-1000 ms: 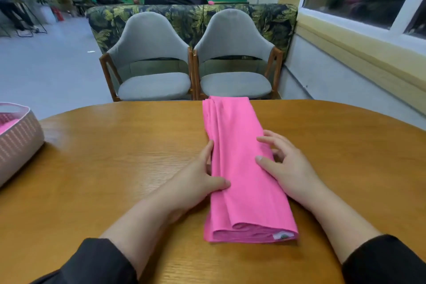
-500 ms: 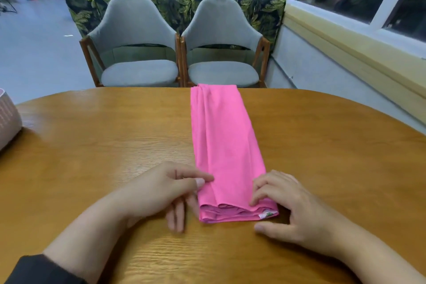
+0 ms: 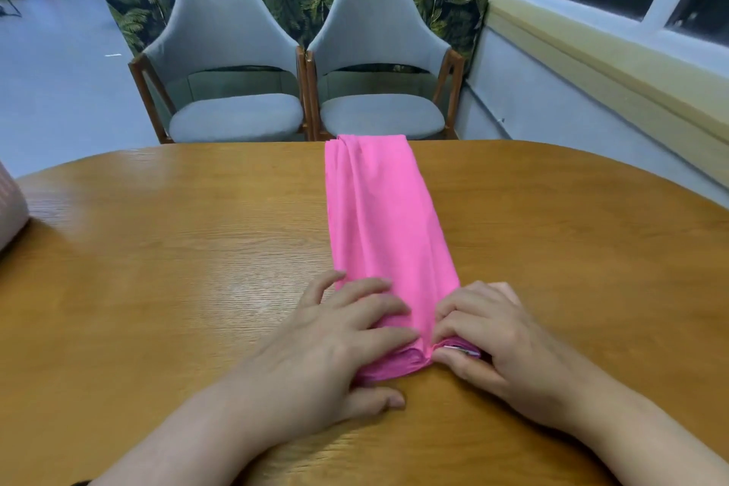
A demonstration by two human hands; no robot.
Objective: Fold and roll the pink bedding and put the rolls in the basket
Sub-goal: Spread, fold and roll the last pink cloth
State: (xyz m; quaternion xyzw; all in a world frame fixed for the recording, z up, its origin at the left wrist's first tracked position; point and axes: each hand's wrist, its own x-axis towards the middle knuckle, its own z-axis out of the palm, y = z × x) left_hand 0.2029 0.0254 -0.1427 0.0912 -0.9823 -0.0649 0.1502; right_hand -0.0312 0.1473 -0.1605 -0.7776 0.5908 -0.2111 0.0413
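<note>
Head view, the only one: your left hand [image 3: 335,339] and right hand [image 3: 497,343] both sit on the near end of the pink bedding [image 3: 378,217], which lies folded into a long strip on the wooden table [image 3: 157,268].

Left hand: fingers fairly straight, spread across the top of the turned-up near edge, thumb down on the table on your side of it. It presses more than grips.

Right hand: fingers curled over the cloth, thumb tucked at the edge beside a small white tag [image 3: 459,349]; a pinch on the first turn of the roll.

Key relation: the strip's long axis runs straight away from both hands toward the two grey chairs [image 3: 307,63]; its far end reaches the table's far edge. All unrolled cloth lies ahead of your fingertips, so the roll likely goes forward, away from you. Both hands are equally near, one on each half of the width.

Basket [image 3: 10,213]: well off to the left of your left hand, only a sliver in frame. No roll finished yet, by my reading.
</note>
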